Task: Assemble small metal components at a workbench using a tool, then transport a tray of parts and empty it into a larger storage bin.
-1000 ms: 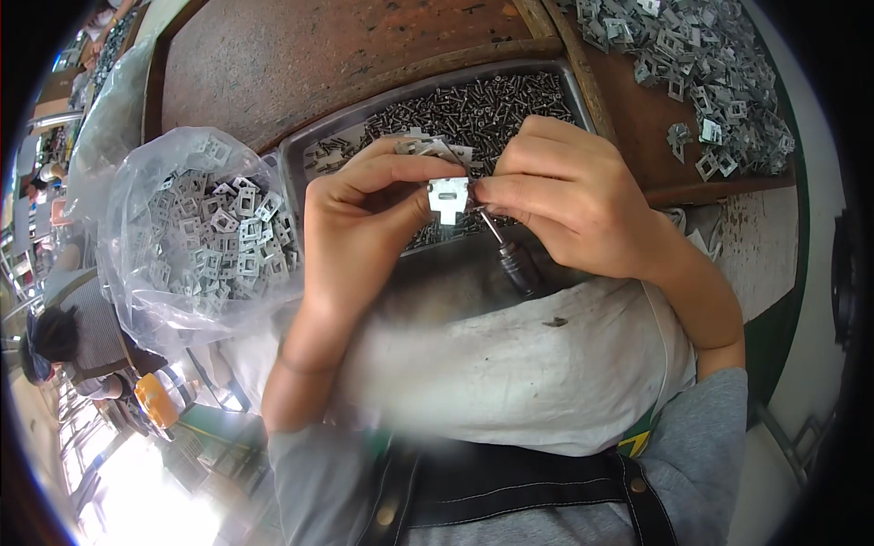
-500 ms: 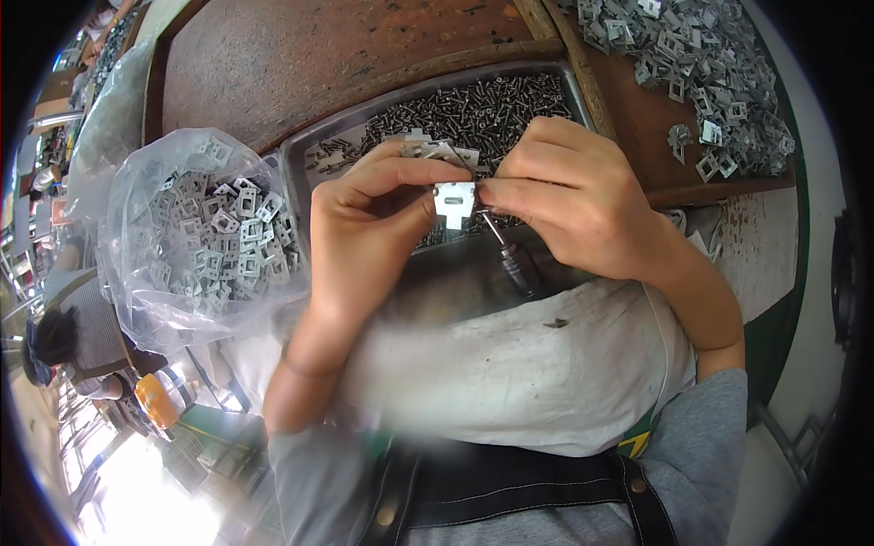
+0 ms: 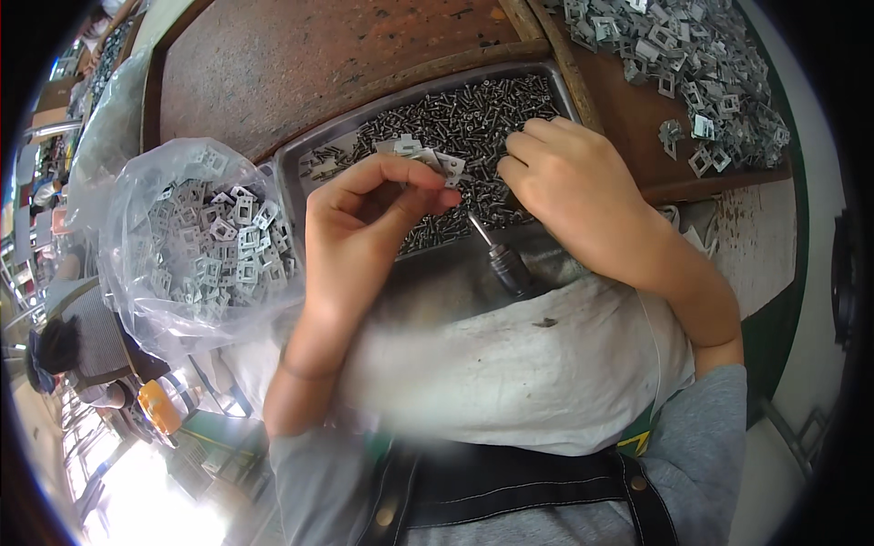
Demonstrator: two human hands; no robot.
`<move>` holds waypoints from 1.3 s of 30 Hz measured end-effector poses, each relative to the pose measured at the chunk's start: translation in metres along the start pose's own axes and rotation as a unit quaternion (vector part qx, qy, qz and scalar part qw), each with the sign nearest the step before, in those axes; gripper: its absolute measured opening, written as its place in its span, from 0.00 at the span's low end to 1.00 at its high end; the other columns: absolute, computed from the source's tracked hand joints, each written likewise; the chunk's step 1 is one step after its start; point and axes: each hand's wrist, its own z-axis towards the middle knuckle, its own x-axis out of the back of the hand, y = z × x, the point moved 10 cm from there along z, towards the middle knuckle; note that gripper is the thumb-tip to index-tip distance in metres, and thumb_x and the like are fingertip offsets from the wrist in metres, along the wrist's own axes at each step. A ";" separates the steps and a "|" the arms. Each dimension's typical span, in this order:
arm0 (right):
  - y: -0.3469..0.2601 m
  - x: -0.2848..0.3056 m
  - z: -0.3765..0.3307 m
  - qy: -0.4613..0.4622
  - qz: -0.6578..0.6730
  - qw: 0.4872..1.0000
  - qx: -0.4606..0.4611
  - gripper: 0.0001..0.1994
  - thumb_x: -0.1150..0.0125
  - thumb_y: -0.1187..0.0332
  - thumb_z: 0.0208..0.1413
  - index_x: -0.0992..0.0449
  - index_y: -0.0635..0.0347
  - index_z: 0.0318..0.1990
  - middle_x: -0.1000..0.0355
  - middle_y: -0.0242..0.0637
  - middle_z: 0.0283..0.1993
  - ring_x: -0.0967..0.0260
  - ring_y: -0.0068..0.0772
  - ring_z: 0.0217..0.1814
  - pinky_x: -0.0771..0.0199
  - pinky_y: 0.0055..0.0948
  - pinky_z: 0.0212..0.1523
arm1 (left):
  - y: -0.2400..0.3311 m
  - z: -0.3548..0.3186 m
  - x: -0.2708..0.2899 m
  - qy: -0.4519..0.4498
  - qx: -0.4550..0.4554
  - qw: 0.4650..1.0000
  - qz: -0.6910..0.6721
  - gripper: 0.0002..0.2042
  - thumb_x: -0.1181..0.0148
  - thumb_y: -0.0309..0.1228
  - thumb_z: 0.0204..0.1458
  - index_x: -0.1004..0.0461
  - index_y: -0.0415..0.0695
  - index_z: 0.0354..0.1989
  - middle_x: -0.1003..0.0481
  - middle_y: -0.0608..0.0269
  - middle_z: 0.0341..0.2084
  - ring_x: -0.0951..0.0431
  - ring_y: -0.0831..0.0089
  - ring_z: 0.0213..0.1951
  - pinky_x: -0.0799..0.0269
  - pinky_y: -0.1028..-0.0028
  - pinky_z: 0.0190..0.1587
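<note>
My left hand [image 3: 350, 232] is closed in a pinch above the tray, thumb and index fingertips together. Whatever sits between them is too small or hidden to make out. Just beyond those fingers show several light metal plates [image 3: 446, 163] with cut-outs; I cannot tell whether the fingers touch them. My right hand [image 3: 583, 191] curls down over the dark screws [image 3: 473, 109] at the tray's right side, its fingertips out of sight. Between the hands a black screwdriver [image 3: 508, 267] points its metal bit up toward the tray. The grey tray [image 3: 289, 173] holds the screws.
On the left, a clear plastic bag [image 3: 137, 237] holds many metal brackets [image 3: 246, 238]. A pile of similar metal pieces [image 3: 701, 86] lies at the far right. Wooden strips [image 3: 382, 80] border the worktop. A white cloth [image 3: 546, 364] covers my lap. Another person [image 3: 86, 328] sits far left.
The metal plate that both hands held near the driver's bit no longer shows there. My right hand has moved away to the screws; my left hand has shifted slightly left.
</note>
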 end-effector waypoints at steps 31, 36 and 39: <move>0.028 0.007 0.006 0.116 0.516 0.833 -0.162 0.03 0.45 0.80 0.39 0.33 0.67 0.23 0.34 0.32 0.24 0.36 0.18 0.29 0.33 0.16 0.31 | 0.026 -0.006 -0.006 0.039 -0.107 0.990 0.085 0.12 0.55 0.14 0.42 0.35 0.35 0.37 0.32 0.62 0.31 0.30 0.78 0.34 0.35 0.84 0.35; 0.027 0.005 0.008 0.102 0.516 0.835 -0.164 0.03 0.45 0.79 0.39 0.33 0.66 0.24 0.34 0.32 0.25 0.36 0.18 0.29 0.34 0.17 0.32 | 0.028 -0.007 -0.006 0.055 -0.135 0.980 0.133 0.12 0.53 0.14 0.40 0.33 0.37 0.35 0.31 0.62 0.30 0.30 0.78 0.34 0.34 0.83 0.34; 0.025 0.004 0.008 0.100 0.514 0.837 -0.160 0.03 0.45 0.80 0.39 0.33 0.66 0.23 0.34 0.31 0.25 0.36 0.17 0.29 0.35 0.16 0.31 | 0.031 -0.008 -0.008 0.056 -0.145 0.974 0.164 0.12 0.53 0.14 0.39 0.32 0.38 0.35 0.31 0.61 0.30 0.30 0.79 0.33 0.34 0.83 0.33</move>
